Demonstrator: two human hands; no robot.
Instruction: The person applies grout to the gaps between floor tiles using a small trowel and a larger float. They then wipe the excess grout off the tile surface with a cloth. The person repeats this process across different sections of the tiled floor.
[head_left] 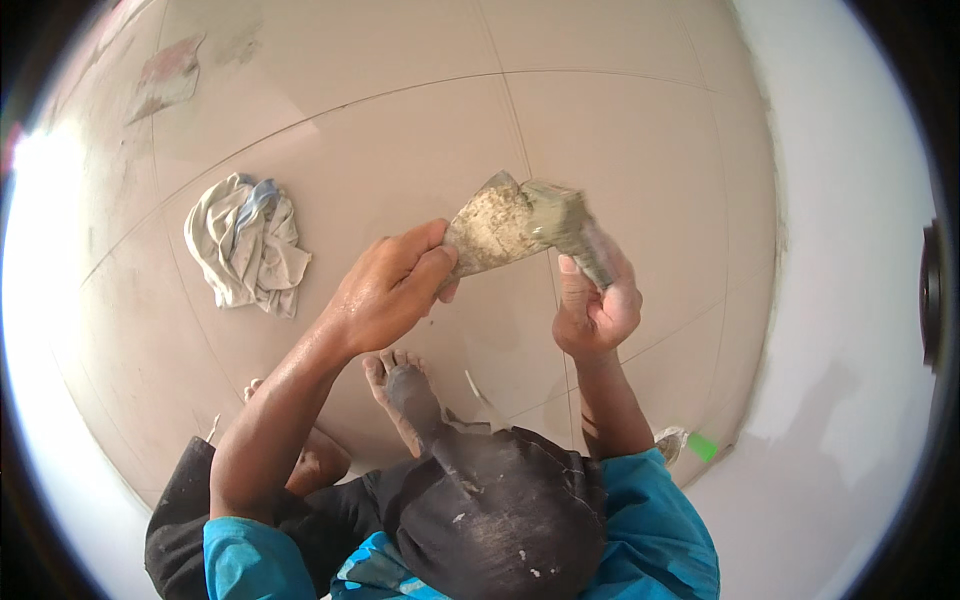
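Flat plate (490, 232): held in the left grip (392, 288), extending from the fingertips toward the right grip (603, 310). The broad face is roughly four-sided and carries a rough, mottled crust, cream to tan in colour. A dark grey corner shows at the far edge, and the outline is thin.

The left grip is closed on the near left edge of the plate, thumb on the upper face, fingers bent beneath.

The right grip is closed around the narrow end of a paste-coated tool (556, 216), thumb along its near side. The tool is grey-green with a damp sheen. Its wider head lies forward and left of the right grip, overlapping the right end of the plate; the pressure between the two cannot be determined. Pale residue covers the fingers of the right grip.

Both items are held above a beige tiled floor (380, 150). A crumpled cream cloth (250, 245) with a blue-grey patch lies to the left of the left grip. A bare foot (405, 398), dusted grey, rests on the near side of the left grip. A small green object (702, 446) lies behind and right of the right grip, near a white wall (840, 240).
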